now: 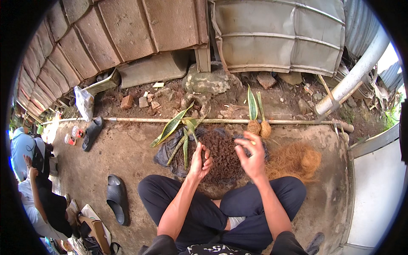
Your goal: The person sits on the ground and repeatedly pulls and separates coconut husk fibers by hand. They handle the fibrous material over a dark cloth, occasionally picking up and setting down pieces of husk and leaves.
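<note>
My left hand (pixel 201 162) is closed around the lower end of a snake plant cutting (pixel 192 127), its leaves pointing up and away from me. Something dark shows in that palm, too shaded to tell. With fingers apart and nothing visible in them, my right hand (pixel 254 157) hovers over the right side of a heap of dark brown soil (pixel 221 156). A yellowish ring-like band is on one finger. Under the soil lies a black plastic sheet (pixel 164 154). More variegated snake plant leaves (pixel 172 126) rest on its left part.
Two snake plants with fibre-wrapped root balls (pixel 254 127) stand by a long pipe (pixel 223 121). Loose coconut fibre (pixel 295 162) lies to the right. Black slides (pixel 117 199), cups (pixel 70 139) and a plastic bag (pixel 84 103) are left. Other people (pixel 41 191) are at far left.
</note>
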The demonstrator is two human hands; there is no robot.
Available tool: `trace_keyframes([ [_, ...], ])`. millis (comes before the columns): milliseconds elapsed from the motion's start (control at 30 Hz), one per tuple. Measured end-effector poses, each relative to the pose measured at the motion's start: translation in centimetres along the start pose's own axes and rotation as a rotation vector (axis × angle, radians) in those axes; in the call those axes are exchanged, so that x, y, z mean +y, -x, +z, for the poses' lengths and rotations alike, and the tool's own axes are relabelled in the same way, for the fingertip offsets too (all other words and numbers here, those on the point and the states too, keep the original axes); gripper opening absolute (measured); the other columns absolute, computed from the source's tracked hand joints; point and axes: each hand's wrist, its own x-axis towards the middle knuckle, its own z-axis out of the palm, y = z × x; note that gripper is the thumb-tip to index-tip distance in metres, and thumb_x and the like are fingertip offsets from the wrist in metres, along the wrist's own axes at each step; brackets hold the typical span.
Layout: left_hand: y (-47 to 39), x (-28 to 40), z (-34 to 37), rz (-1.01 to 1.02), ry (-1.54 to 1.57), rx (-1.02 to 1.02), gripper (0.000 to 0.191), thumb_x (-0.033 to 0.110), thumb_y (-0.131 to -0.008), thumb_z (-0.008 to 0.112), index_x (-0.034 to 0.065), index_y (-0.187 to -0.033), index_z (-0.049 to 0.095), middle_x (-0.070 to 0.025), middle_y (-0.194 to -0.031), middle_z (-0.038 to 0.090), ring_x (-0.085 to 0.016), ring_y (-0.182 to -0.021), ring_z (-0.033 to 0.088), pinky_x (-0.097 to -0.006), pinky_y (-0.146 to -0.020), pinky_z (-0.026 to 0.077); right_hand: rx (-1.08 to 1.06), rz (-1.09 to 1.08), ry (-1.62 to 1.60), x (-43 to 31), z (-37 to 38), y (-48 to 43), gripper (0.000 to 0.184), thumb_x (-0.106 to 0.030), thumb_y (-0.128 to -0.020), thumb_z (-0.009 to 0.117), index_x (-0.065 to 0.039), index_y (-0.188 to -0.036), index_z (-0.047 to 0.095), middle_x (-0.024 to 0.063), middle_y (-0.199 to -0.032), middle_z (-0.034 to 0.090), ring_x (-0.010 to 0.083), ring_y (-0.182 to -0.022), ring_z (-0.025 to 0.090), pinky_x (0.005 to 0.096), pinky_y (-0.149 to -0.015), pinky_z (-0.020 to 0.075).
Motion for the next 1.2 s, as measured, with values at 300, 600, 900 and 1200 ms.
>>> trace_keyframes([
  [300, 0.0, -0.4, 0.0, 0.018, 0.077, 0.011, 0.034, 0.046, -0.097, 0.046, 0.0146, -0.086, 0.051, 0.0012, -0.060, 0.039, -0.007, -0.038, 0.028, -0.0215, -0.031, 0.019, -0.025, 0.508, -0.141, 6.5, 1.4, 1.0, 0.016, -0.017, -0.089, 0.065, -0.008, -0.101, 0.069, 0.0095, -0.099, 0.065, 0.0176, -0.083, 0.066, 0.0292, -0.067, 0.0516],
  [600, -0.2, -0.2, 0.4, -0.045, 0.324, 0.043, 0.039, 0.053, -0.091, 0.049, 0.0147, -0.087, 0.053, 0.0030, -0.060, 0.044, -0.008, -0.045, 0.047, -0.0190, -0.037, 0.043, -0.270, 0.090, -0.139, 0.2, 2.2, 1.5, 0.025, -0.015, -0.085, 0.069, -0.008, -0.109, 0.067, 0.0095, -0.107, 0.063, 0.0193, -0.091, 0.065, 0.0308, -0.073, 0.0555],
  [900, 0.9, -1.2, 1.1, -0.119, 0.328, -0.015, 0.042, 0.055, -0.086, 0.054, 0.0129, -0.090, 0.052, 0.0005, -0.063, 0.049, -0.016, -0.058, 0.061, -0.0327, -0.067, 0.061, -0.349, -0.286, -0.038, -0.5, 4.7, 3.8, 0.049, -0.023, -0.070, 0.075, -0.023, -0.119, 0.066, 0.0017, -0.126, 0.054, 0.0206, -0.105, 0.060, 0.0344, -0.083, 0.0557],
  [1200, 1.2, -1.5, 1.5, -0.145, 0.257, 0.010, 0.045, 0.057, -0.088, 0.049, 0.0117, -0.086, 0.052, 0.0030, -0.063, 0.050, -0.012, -0.058, 0.060, -0.0265, -0.068, 0.059, -0.341, -0.216, -0.020, -0.3, 4.9, 4.0, 0.043, -0.024, -0.072, 0.074, -0.027, -0.114, 0.069, -0.0003, -0.132, 0.053, 0.0212, -0.107, 0.061, 0.0346, -0.083, 0.0557],
])
